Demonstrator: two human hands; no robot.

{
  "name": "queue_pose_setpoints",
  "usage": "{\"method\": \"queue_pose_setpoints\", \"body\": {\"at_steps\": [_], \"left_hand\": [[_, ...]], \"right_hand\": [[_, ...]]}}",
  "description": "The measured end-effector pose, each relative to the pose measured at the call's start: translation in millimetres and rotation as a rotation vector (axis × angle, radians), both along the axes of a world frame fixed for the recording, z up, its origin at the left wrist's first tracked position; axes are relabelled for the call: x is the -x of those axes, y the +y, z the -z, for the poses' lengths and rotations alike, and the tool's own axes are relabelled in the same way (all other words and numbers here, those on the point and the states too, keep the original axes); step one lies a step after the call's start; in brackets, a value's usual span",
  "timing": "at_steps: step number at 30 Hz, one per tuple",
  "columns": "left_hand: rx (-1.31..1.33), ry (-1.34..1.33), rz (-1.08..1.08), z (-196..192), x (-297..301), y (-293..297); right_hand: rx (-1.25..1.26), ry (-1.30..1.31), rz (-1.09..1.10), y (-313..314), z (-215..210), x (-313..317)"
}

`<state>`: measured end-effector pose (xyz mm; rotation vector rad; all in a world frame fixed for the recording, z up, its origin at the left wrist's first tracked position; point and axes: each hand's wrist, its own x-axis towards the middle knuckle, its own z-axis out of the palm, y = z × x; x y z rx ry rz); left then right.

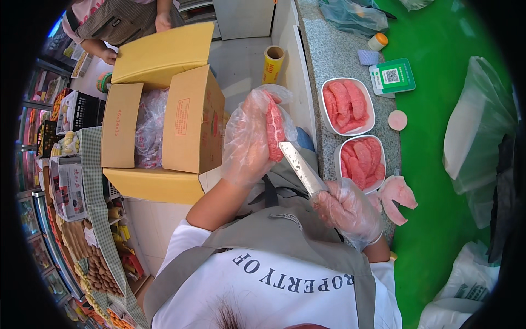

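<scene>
My left hand (244,148), in a clear plastic glove, holds up a pink pomelo segment (275,131) in front of my apron. Gloved as well, my right hand (350,211) grips the handle of a knife (298,164). The knife's blade points up and left, its squared tip at the lower part of the segment. Just right of the hands, on the stone counter, stand a far white tray (350,133) and a near white tray (338,164), both filled with peeled pink pomelo segments. A piece of pale pink peel (397,200) lies beside the near tray.
An open cardboard box (186,126) with plastic-wrapped contents stands at left. Beyond my hands is a yellow roll (272,64). The counter also bears a green code sign (394,75), an orange-capped bottle (378,41) and plastic bags (353,16). Another person (126,22) stands at far left.
</scene>
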<state>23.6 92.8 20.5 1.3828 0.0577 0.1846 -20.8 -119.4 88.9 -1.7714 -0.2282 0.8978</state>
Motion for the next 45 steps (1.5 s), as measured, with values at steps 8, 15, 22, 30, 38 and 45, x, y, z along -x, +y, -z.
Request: {"method": "queue_pose_setpoints", "body": {"at_steps": [8,15,22,30,38,45], "left_hand": [[0.002,-0.019,-0.140,6,2,-8],[-0.100,-0.020,-0.116,0,3,-6],[-0.020,0.134,-0.052,5,-2,-5],[0.196,0.152,0.044,10,-6,-6],[0.667,0.362,0.103,-19,-7,-10],[0.754,0.431,0.083,-14,-10,-15]], "right_hand": [[-0.035,-0.086,-0.016,5,12,5],[-0.479,0.528,0.066,-4,18,-1],[-0.175,0.104,-0.025,-6,22,-1],[-0.246,0.345,0.060,-10,9,-4],[-0.568,0.551,0.029,-17,35,-12],[-0.678,0.556,0.049,-17,43,-15]]}}
